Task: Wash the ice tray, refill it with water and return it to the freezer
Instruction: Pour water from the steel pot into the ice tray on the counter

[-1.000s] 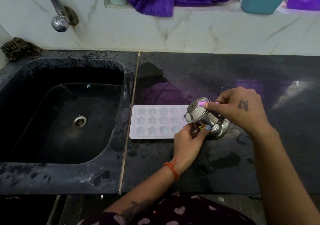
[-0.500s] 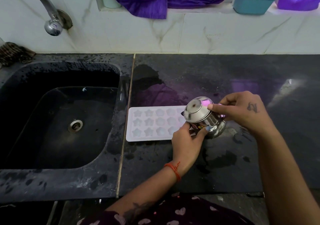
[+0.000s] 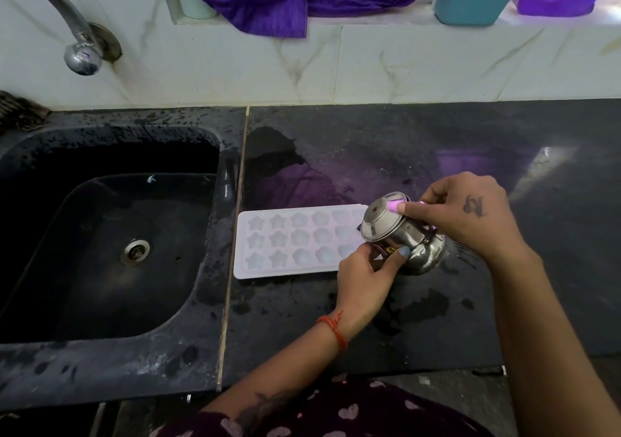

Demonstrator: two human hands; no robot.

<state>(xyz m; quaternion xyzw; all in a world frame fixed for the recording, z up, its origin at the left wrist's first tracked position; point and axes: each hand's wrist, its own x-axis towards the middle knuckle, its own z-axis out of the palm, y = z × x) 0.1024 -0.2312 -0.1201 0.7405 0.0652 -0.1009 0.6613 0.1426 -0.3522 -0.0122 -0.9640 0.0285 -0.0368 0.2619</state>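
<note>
While hands [image 3: 420, 245] tilt pot [image 3: 400, 235], tray [image 3: 289, 241] underneath, leftward

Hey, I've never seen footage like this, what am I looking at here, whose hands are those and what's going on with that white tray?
There is no machine: a person wears a camera on the head, looking down at their own hands. On the wet black counter beside the sink lies a white ice tray with star-shaped cups. The left hand and right hand together hold a small steel pot, tipped over the tray's right end, apparently to fill it. A tap sits on the wall.
</note>
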